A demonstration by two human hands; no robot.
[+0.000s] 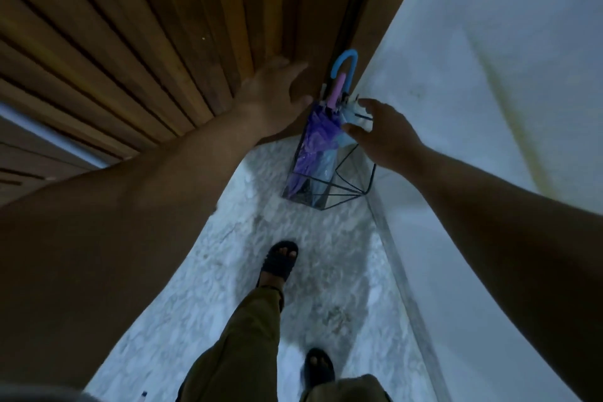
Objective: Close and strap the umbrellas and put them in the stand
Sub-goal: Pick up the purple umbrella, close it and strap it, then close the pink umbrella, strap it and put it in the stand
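A black wire umbrella stand (356, 180) sits on the floor in the corner between the wooden door and the white wall. Two closed umbrellas stand in it: a purple umbrella (312, 137) with a pink handle (337, 91), and to its right a light blue umbrella (326, 166) with a curved blue handle (345, 63). My right hand (385, 132) pinches the top of the light blue umbrella's folded canopy between thumb and fingers. With its fingers spread, my left hand (270, 95) lies against the door, its thumb close to the purple umbrella's top.
The slatted wooden door (163, 42) fills the left and top. A white wall (489, 75) runs along the right. My feet in dark sandals (279, 259) stand on the pale speckled floor (326, 271), a step from the stand.
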